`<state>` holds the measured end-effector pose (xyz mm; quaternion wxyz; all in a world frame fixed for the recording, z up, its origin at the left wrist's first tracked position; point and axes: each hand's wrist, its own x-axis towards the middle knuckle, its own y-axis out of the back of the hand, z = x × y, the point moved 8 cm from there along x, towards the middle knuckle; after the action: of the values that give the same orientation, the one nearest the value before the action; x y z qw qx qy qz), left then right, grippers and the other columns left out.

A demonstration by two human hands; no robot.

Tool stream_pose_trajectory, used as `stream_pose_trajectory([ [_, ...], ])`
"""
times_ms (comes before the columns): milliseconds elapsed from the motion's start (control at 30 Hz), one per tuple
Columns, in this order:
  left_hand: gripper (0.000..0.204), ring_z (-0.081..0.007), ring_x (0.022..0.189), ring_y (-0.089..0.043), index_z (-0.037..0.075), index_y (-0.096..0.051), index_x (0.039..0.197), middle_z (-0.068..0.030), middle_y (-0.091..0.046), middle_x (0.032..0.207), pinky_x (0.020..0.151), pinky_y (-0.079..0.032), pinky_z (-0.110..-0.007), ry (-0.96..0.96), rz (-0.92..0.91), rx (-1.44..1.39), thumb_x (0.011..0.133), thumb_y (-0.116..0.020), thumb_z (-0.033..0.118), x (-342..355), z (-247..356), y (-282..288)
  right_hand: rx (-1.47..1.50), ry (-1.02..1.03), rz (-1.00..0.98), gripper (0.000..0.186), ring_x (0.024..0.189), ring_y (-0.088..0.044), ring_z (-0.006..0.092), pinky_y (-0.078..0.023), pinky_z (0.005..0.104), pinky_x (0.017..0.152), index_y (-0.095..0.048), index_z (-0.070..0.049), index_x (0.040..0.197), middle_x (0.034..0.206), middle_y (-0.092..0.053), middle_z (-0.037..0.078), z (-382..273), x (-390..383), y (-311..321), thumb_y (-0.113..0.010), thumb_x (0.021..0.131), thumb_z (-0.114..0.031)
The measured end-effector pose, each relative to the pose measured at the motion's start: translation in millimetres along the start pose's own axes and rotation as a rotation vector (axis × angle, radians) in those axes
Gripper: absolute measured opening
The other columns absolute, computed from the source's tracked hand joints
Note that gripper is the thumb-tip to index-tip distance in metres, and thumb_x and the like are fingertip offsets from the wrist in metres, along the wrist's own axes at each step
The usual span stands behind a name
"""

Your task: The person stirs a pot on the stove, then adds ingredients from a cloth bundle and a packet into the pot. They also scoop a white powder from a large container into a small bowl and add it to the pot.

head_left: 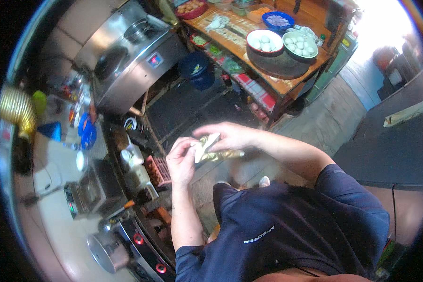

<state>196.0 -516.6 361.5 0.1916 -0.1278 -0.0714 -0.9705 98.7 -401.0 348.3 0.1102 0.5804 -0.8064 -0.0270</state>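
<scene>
Both my hands are in front of my body, at the middle of the picture, gripping one pale strip of dough (207,148) with greenish-brown streaks. My left hand (181,160) pinches its left end between thumb and fingers. My right hand (229,136) is wrapped round the other side from above. A streaked length of the dough (228,154) hangs out under the right hand. Part of the strip is hidden by my fingers.
Ahead is a wooden table (296,81) with a red-rimmed white bowl (252,36) and a pale bowl (310,56), both holding white round balls, plus a blue basket (266,19). A steel stove (136,70) and blue bucket (192,68) stand left of it. A pot (103,254) stands lower left.
</scene>
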Motion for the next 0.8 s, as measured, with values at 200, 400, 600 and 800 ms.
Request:
stream_pose_trajectory([
  [200,0.014,-0.0143,0.089,-0.062,-0.001,-0.075,0.097,-0.0076,-0.065,0.092,0.078,-0.049,-0.027,0.014,-0.152,0.101,0.084,-0.068,-0.002,110.1,-47.9,-16.0,-0.390,-0.133,0.157,0.036,0.087,-0.071,0.0308,-0.054,0.0376,0.077,-0.069,-0.006,0.111,0.093,-0.072,0.016,44.1,42.9,77.5,-0.076,0.083,-0.029],
  [400,0.087,-0.0309,0.143,-0.035,0.007,-0.024,0.156,-0.0198,-0.035,0.155,0.117,-0.031,-0.045,0.198,-0.339,-0.497,0.085,-0.074,0.011,213.8,-109.1,-0.6,-0.466,-0.152,0.676,0.026,0.077,-0.070,0.0312,-0.054,0.0397,0.068,-0.074,-0.010,0.096,0.081,-0.070,0.014,32.3,110.1,150.7,-0.072,0.085,-0.034],
  [600,0.079,-0.0205,0.126,-0.052,0.000,-0.025,0.153,-0.0135,-0.048,0.145,0.103,-0.045,-0.032,0.268,-0.375,-0.366,0.087,-0.067,0.009,329.4,-149.2,-39.1,-0.888,-0.246,0.595,0.036,0.078,-0.067,0.0369,-0.054,0.0466,0.069,-0.066,-0.009,0.087,0.086,-0.065,0.017,18.8,200.3,200.7,-0.062,0.087,-0.045],
  [800,0.042,-0.0179,0.105,-0.062,-0.004,-0.058,0.127,-0.0085,-0.066,0.116,0.091,-0.050,-0.033,0.179,-0.436,-0.218,0.087,-0.066,0.005,429.0,-198.3,-54.0,-0.792,-0.285,0.438,0.041,0.104,-0.063,0.0371,-0.050,0.0432,0.089,-0.065,-0.003,0.112,0.114,-0.061,0.022,49.8,237.4,293.5,-0.069,0.086,-0.035],
])
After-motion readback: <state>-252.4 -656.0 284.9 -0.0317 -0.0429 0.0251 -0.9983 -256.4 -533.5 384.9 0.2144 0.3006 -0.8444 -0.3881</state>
